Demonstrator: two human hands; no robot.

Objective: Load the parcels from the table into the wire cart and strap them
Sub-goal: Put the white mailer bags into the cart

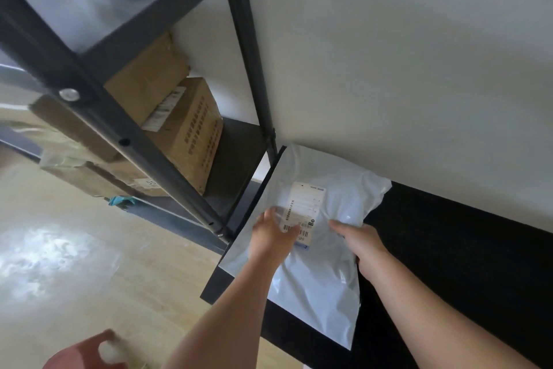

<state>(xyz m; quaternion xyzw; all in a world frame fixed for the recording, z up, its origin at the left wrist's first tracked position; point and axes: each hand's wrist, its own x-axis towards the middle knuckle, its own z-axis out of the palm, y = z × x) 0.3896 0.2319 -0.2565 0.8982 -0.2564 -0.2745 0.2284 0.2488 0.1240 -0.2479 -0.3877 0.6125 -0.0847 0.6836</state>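
Note:
A white plastic mailer parcel with a printed shipping label lies on the black table, at its left end against the wall. My left hand rests on top of the parcel, fingers spread over the lower part of the label. At the parcel's right edge, my right hand holds it, one digit lying on top and the rest curled at the edge. No wire cart or strap is in view.
A dark metal shelf rack stands left of the table, holding several cardboard boxes. A white wall backs the table. Pale wood floor lies at lower left, with a pink object at the bottom edge.

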